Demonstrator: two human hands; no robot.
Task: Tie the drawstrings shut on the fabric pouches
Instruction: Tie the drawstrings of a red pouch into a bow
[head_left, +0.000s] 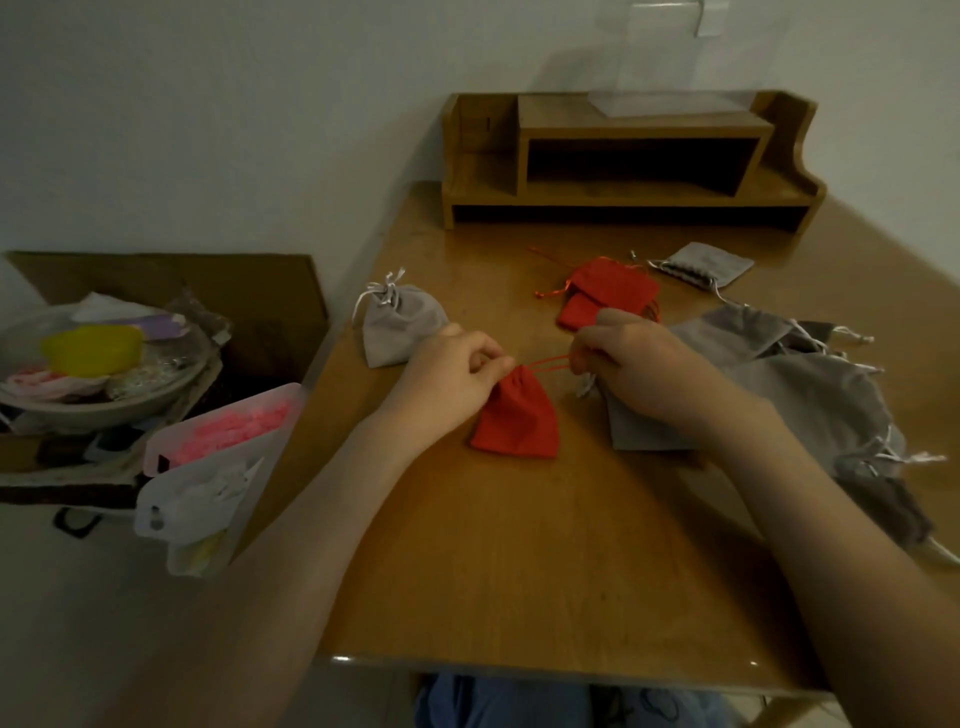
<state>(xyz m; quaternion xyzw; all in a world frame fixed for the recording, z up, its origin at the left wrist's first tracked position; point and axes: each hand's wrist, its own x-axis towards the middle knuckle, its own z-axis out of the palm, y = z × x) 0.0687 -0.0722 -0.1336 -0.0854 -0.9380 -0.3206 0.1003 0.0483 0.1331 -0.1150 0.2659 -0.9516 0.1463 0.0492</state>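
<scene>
Light: dim, warm; source out of view. Glare: two small highlights on the near edge of the table (519, 545). Shadow: soft, deepest inside the wooden shelf (639, 161). Focus: soft overall, fine detail smeared. Distortion: wide-angle, table edges splayed, wall (208, 130) darkening toward corners.

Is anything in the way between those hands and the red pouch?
Nothing visible. The left hand pinches the red pouch at its gathered neck, and the right hand pinches its drawstring, stretched between them.
</scene>
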